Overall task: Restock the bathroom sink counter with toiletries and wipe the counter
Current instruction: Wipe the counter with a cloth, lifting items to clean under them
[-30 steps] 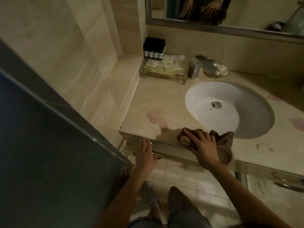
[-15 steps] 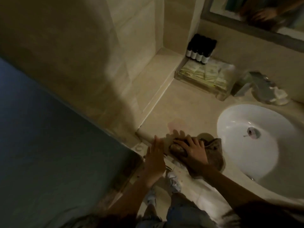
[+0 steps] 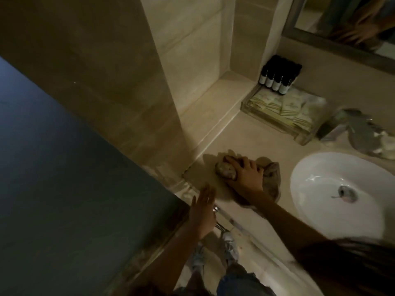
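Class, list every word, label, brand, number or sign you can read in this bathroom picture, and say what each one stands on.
No text can be read.
Bottles: pale labels, print too small and blurred.
Sachets in the tray: a faint emblem, blurred and unreadable.
Cloth, basin, counter, mirror frame: no lettering seen.

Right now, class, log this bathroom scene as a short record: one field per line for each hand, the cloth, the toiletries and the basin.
right hand: pressing the cloth flat on the counter, left of the basin
left hand: open, fingers spread, at the counter's front edge
bottles: four dark ones, upright, back corner
tray: clear, holds pale sachets
basin: white, no items inside
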Available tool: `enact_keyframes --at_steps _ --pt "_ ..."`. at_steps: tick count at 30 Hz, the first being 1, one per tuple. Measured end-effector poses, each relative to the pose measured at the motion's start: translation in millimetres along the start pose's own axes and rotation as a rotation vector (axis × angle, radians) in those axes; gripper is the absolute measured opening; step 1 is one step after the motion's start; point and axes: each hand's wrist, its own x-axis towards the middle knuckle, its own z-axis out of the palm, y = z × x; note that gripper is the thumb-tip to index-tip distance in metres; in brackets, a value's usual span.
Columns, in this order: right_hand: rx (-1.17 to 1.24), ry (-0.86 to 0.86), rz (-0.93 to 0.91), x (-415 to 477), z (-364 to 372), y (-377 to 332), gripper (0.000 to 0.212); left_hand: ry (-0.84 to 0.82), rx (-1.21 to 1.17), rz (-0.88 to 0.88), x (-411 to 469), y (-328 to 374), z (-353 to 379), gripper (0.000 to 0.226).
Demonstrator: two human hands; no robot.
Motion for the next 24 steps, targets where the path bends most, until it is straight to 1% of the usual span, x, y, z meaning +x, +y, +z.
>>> enact_keyframes --at_steps 3,5,6,8,10,13,16,19,20,22,24 --pt "-0.022 0.027 0.003 -59 14 7 0.07 0.01 -0.084 0.025 -1 1 6 0.071" --pt "-0.051 0.035 0.014 -93 22 14 0.067 0.09 -0.158 0.088 0 -1 10 0.071" --pt "-0.059 0.049 0.015 -106 24 18 0.066 0.099 -0.195 0.106 1 -4 15 0.074" --pt "-0.059 0.065 0.004 -125 22 28 0.066 0.089 -0.21 0.1 2 -8 19 0.078" --pt "-0.048 0.052 0.009 -130 17 43 0.067 0.108 -0.197 0.114 2 -7 15 0.076" --pt "-0.008 0.1 0.091 -111 11 57 0.067 0.065 -0.166 0.092 -2 -8 14 0.073" --pt "-0.005 0.159 0.225 -69 3 56 0.067 0.024 -0.101 0.081 -9 -7 13 0.079" --pt "0.034 0.125 0.357 -12 -9 43 0.064 0.025 -0.069 0.076 -10 -7 9 0.079" --pt "0.024 0.107 0.365 4 -12 35 0.065 0.011 -0.061 0.062 -9 -7 6 0.079" --pt "-0.052 0.082 0.321 27 -12 15 0.065 -0.003 -0.031 0.027 -9 -7 2 0.079" --pt "-0.116 0.085 0.275 33 -7 -3 0.064 -0.004 -0.019 -0.014 -11 -9 -1 0.08"
